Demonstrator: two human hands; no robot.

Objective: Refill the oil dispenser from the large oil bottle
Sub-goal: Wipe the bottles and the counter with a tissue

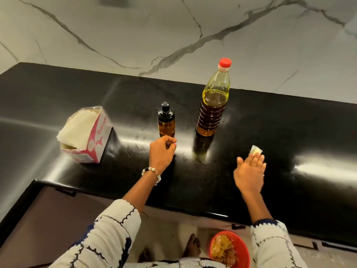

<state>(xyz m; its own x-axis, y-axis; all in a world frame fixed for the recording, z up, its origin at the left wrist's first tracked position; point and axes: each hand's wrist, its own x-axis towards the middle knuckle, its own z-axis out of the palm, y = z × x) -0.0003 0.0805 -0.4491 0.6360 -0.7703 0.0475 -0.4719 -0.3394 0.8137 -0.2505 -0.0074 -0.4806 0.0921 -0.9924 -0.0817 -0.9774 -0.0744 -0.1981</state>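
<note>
- Oil dispenser, a small clear bottle with a black cap on, stands upright on the black tabletop, about half full of amber oil.
- Just right of it, apart from it, stands the large oil bottle, upright, its red cap on; the oil level sits below the shoulder.
- A small wet patch shines on the tabletop in front of the large bottle's base.
- Left hand hovers just in front of the dispenser, fingers curled in toward the palm; its grip looks closed on nothing, and whether it touches the dispenser cannot be told.
- A beaded bracelet circles the left wrist.
- Right hand lies flat and open, fingers straight, their tips pressing on a small crumpled white tissue on the tabletop, to the right of the large bottle and nearer the front edge.
- At far left on the tabletop sits an open pink-and-white tissue box, white sheets showing at its top.
- Behind the tabletop rises a white marble wall with grey veins.
- Below the front edge, a red bowl holding yellowish scraps sits on the floor beside a bare foot.
- Both sleeves are white with dark stitched lines.
</note>
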